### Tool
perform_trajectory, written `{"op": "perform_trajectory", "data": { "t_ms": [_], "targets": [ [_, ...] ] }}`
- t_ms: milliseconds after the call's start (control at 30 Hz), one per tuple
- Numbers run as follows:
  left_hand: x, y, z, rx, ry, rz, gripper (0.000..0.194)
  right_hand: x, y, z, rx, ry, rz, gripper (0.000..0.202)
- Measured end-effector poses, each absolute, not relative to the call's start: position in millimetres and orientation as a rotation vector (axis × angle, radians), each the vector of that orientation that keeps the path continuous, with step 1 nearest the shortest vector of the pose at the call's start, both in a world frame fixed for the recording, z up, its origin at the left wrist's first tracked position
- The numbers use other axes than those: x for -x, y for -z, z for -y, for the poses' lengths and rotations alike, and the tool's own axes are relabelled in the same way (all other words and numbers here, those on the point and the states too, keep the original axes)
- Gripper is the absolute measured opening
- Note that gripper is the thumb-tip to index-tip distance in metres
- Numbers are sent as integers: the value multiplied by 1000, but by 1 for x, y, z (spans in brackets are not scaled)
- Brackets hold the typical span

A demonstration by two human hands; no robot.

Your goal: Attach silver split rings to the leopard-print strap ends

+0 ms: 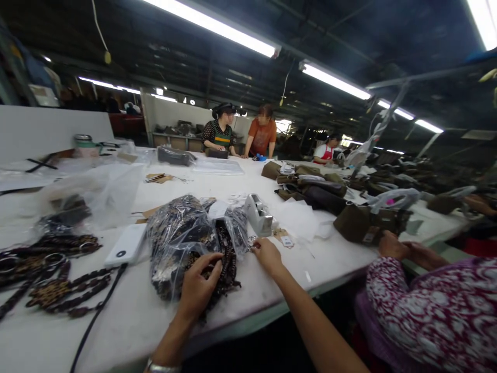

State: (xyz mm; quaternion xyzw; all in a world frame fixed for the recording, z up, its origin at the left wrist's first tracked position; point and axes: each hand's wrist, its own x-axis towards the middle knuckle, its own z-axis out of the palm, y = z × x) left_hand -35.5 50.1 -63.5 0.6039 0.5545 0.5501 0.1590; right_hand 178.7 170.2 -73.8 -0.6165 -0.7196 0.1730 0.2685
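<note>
In front of me lies a clear plastic bag [171,233] packed with dark brown and tan beaded straps. Dark beaded strands [229,254] spill from its right side onto the table. My left hand [200,282] rests at the bag's front, beside these strands, its fingers curved and a gap between thumb and forefinger. My right hand [267,256] pinches a small silver metal ring or clasp [251,242] at the right of the strands. A white tape dispenser [258,215] stands just behind that hand, and a paper tag [286,239] lies to its right.
More beaded straps with metal rings [54,259] lie at left, near a white power bank [126,244] with a black cable. Olive bags [357,223] are piled at right, where a co-worker in a patterned sleeve [438,305] handles one. Other people stand across the table.
</note>
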Motion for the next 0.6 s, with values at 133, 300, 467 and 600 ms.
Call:
{"op": "perform_trajectory", "data": {
  "t_ms": [133,300,467,600],
  "targets": [
    [37,60,-49,-1695,-1594,-1617,21,-182,72,-174,1632,-545,1927,8],
    [13,41,-54,-1782,-1617,-1558,19,-198,82,-160,1451,-675,1772,3],
    [-31,12,-80,-1930,-1525,-1418,17,-209,93,-145,1295,-860,1575,30],
    [-13,1,-83,-1933,-1493,-1494,18,-213,95,-143,1228,-947,1455,45]
  ]
}}
